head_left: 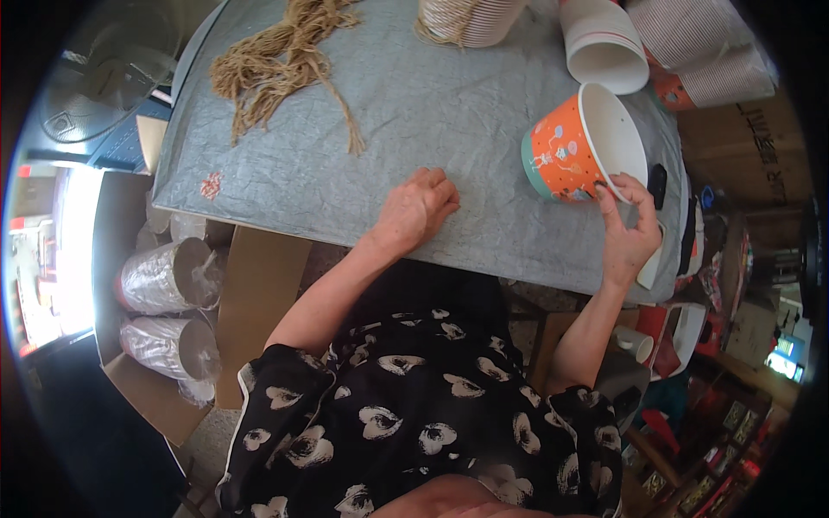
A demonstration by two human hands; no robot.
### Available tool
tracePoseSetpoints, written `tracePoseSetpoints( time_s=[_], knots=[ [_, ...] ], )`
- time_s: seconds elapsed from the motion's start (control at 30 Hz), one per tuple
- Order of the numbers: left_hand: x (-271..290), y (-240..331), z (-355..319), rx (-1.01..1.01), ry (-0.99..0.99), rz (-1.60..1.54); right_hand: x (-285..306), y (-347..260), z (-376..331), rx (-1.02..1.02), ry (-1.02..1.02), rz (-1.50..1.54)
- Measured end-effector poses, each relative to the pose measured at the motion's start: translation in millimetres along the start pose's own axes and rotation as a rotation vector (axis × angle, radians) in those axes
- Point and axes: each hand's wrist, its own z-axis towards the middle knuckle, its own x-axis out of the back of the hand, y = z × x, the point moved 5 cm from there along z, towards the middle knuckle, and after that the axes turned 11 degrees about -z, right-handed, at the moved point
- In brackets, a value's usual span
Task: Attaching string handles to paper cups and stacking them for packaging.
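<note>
Leftmost, I see plastic-wrapped cups in an open carton beside the table. Twine lies loose on the far left of the grey top. The left hand rests near the front edge, fingers curled in — whether around anything, I cannot tell. Well to its right is the orange cup, at the table's right side, mouth toward my right. White cups lie just beyond it. The right hand pinches its near rim — thumb against fingers.
</note>
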Motion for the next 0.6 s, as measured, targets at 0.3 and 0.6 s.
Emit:
tracePoseSetpoints(
  time_s=[0.3,0.6],
  knots=[
    [188.5,-79.4,-86.3,0.278,0.665,0.234,-33.4,-45.8,-23.2,0.256,-0.1,-0.07],
    [284.9,-126.1,-156.7,0.533,0.753,0.496,-60.0,-59.3,-25.9,0.349,-0.096,-0.176]
  ],
)
